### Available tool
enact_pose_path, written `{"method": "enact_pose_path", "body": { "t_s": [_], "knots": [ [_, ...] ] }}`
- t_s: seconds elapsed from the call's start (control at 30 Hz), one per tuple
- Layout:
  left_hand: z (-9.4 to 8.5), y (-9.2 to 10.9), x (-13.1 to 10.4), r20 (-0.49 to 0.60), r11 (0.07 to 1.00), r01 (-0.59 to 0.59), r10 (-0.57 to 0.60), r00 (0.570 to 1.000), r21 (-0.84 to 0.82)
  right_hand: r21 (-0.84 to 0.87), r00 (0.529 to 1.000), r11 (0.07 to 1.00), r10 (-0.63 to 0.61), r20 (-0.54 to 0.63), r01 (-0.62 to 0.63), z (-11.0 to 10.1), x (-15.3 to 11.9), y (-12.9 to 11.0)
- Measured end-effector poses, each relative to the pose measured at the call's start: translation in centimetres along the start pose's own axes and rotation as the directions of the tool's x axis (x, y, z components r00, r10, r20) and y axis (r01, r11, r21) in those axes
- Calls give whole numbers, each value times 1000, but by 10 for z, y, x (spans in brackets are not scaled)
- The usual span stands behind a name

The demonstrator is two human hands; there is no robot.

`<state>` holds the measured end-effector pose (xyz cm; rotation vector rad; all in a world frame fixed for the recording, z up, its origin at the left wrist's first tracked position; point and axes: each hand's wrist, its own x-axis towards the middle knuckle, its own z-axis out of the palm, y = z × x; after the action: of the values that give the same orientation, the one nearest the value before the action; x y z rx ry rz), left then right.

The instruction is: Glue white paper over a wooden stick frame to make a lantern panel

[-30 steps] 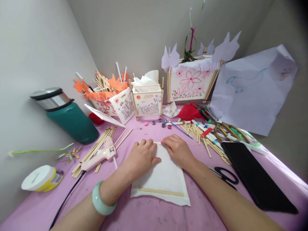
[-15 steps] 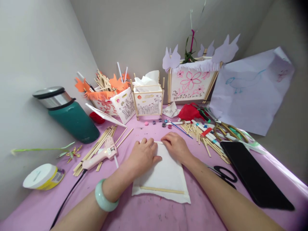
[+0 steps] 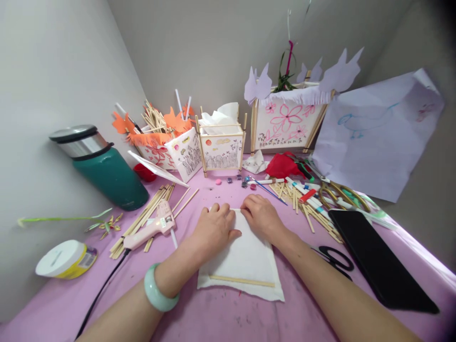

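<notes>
A white cloth (image 3: 245, 256) lies flat on the table in front of me, with a thin wooden stick (image 3: 242, 281) along its near edge. My left hand (image 3: 215, 232) rests across its upper left part, fingers curled down at the far edge and the thumb lying out over the cloth. At the far right corner, my right hand (image 3: 261, 216) has its fingers bent and pressed together on the cloth's edge. What lies under the fingertips of both hands is hidden.
Left are a pink glue gun (image 3: 149, 232), wooden sticks (image 3: 142, 216), a white-lidded tub (image 3: 67, 259) and a teal bottle (image 3: 110, 175). Black-handled scissors (image 3: 335, 259) and a black phone (image 3: 383, 261) lie right. Decorated boxes (image 3: 223, 152) stand behind, near small paint pots (image 3: 244, 184).
The whole view has shifted slightly. My right fingers have bent down a little more at the far edge; my left hand stays in place on the cloth.
</notes>
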<state>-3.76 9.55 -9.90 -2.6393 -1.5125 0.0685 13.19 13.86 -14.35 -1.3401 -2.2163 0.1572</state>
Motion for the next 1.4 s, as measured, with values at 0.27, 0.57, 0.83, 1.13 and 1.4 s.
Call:
{"method": "enact_pose_path", "body": {
  "t_s": [0.27, 0.57, 0.83, 1.13, 1.4],
  "knots": [
    [1, -14, -9, -33, 994, -87, 85, 996, -71, 24, 1000, 1000, 4, -11, -4, -2, -4, 3],
    [7, -15, -8, -59, 995, -65, 61, 996, -70, 26, 990, 990, -138, -9, 139, -9, -14, 3],
    [6, -11, -5, -60, 997, -54, 51, 997, -47, -98, 980, 975, -201, 4, 200, -7, -13, 1],
    [8, -11, -5, -65, 998, -50, 47, 997, -38, 137, 996, 988, -63, -61, 71, -7, -12, 5],
    [7, -6, -6, -71, 999, -35, 33, 997, -24, 55, 995, 995, -79, -62, 82, -9, -18, 5]
  ]
}}
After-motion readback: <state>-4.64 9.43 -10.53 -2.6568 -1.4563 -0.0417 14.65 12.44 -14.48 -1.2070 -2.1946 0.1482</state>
